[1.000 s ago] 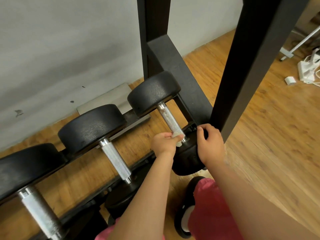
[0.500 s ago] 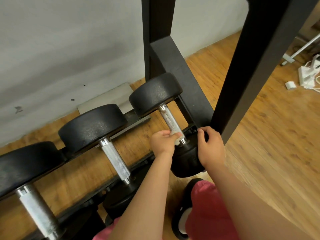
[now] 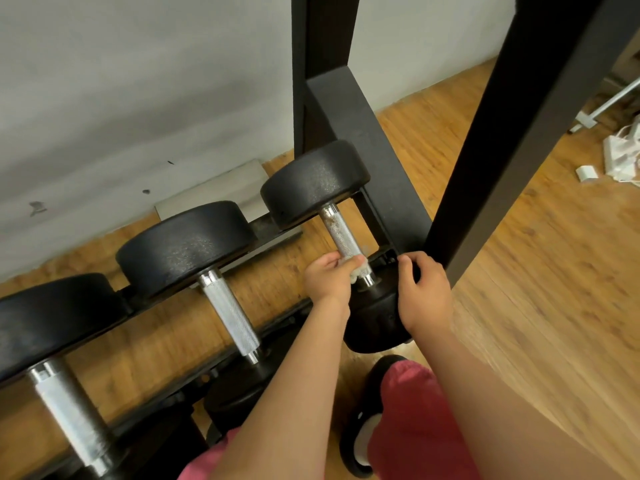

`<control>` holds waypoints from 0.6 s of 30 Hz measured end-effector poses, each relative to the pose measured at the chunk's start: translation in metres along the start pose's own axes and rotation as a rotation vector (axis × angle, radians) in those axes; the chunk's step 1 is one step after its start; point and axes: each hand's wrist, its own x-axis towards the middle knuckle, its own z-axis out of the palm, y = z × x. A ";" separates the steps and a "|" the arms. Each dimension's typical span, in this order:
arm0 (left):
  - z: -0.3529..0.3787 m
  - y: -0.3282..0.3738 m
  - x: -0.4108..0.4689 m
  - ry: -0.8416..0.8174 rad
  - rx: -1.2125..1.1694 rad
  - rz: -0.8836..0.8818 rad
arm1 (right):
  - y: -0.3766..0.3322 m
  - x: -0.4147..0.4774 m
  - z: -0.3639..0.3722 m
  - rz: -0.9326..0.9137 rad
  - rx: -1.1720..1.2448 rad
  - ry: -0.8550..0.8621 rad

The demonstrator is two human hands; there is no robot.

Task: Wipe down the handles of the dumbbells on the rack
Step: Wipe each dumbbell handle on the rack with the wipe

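Center frame: left hand (image 3: 329, 278) clenches cloth (image 3: 358, 271) round handle (image 3: 341, 233) low end; right hand (image 3: 422, 292) grips near head (image 3: 375, 317). Risk: brown specks on upper handle get missed; head rolls if grip slips.

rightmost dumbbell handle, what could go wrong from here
1. The left hand holds the white wipe only at the near end of the handle; the brownish specks near the far head may get missed.
2. The right hand curls over the near head close to the rack's upright; if the dumbbell shifts, fingers could get pinched.
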 end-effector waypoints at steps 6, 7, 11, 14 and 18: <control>0.001 -0.006 -0.002 0.032 -0.064 -0.027 | 0.002 -0.001 0.000 -0.006 -0.011 -0.001; 0.000 -0.006 -0.001 0.016 -0.059 -0.042 | 0.001 0.000 0.000 -0.009 -0.014 -0.002; -0.006 -0.003 -0.002 -0.018 -0.040 -0.105 | 0.000 -0.001 -0.002 -0.003 -0.020 -0.001; -0.009 -0.002 -0.005 -0.005 -0.065 -0.151 | -0.002 -0.002 -0.001 0.002 -0.017 -0.007; -0.009 0.002 -0.004 0.085 -0.121 -0.096 | -0.003 -0.002 -0.003 0.003 -0.015 -0.018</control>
